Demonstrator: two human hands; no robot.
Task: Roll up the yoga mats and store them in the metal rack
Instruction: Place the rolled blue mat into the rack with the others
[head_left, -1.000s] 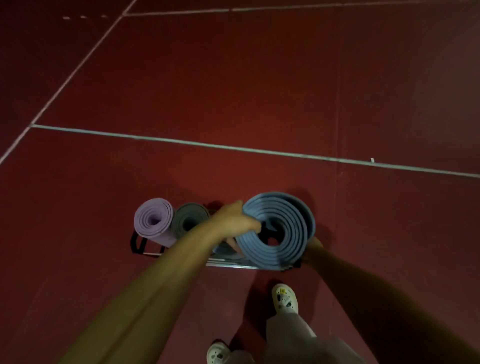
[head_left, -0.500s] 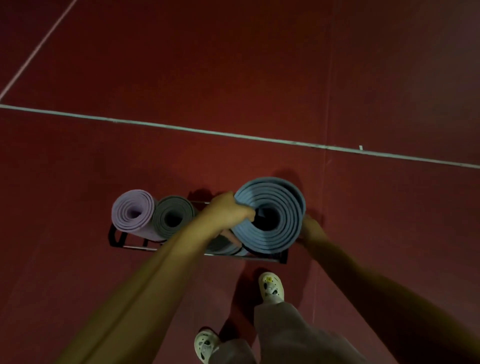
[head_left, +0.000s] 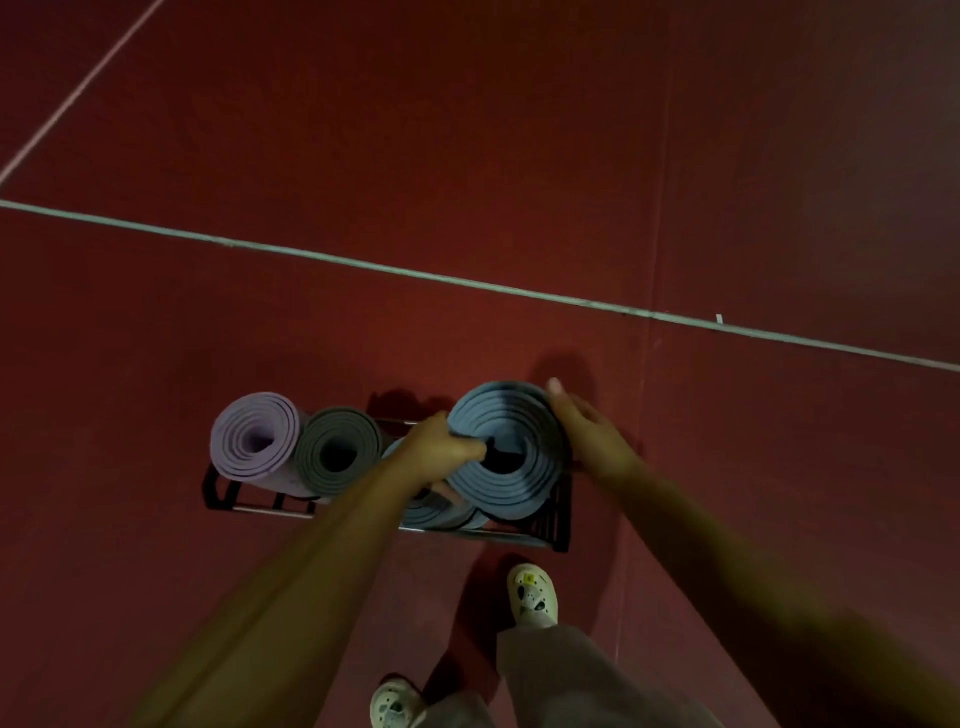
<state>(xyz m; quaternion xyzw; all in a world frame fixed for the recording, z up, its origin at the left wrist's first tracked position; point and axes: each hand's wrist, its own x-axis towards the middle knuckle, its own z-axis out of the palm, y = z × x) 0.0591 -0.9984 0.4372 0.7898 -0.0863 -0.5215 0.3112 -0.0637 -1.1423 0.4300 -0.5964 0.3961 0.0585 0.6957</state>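
Below you spreads a dark red, matte sports floor (head_left: 363, 156), crossed by a pale painted line (head_left: 467, 280) and a fainter one at the upper left. Your two bare forearms reach down from the bottom edge, both blurred and dim.

On that floor stands the low black metal rack (head_left: 556, 525), an open frame of thin bars; its far side is mostly hidden behind the rolls. Standing upright at its right end is the big blue rolled foam yoga mat (head_left: 511, 483), its spiral end facing you, loosely wound with a dark hollow core. Beside it, partly covered by your left arm, a second, lower blue roll (head_left: 431, 512) shows only a few curved layers. Further left, the grey rolled mat (head_left: 337, 452) touches the lilac rolled mat (head_left: 254, 436), both tightly coiled and smooth-edged.

Your left hand (head_left: 441, 452) grips the big blue mat's rim, fingers curled over the layers into the core. Your right hand (head_left: 587, 431) rests flat on that mat's outer right wall, fingers straight.

Near the bottom edge you see grey trouser legs (head_left: 550, 670) and two pale clogs (head_left: 532, 595), the left one cut off.
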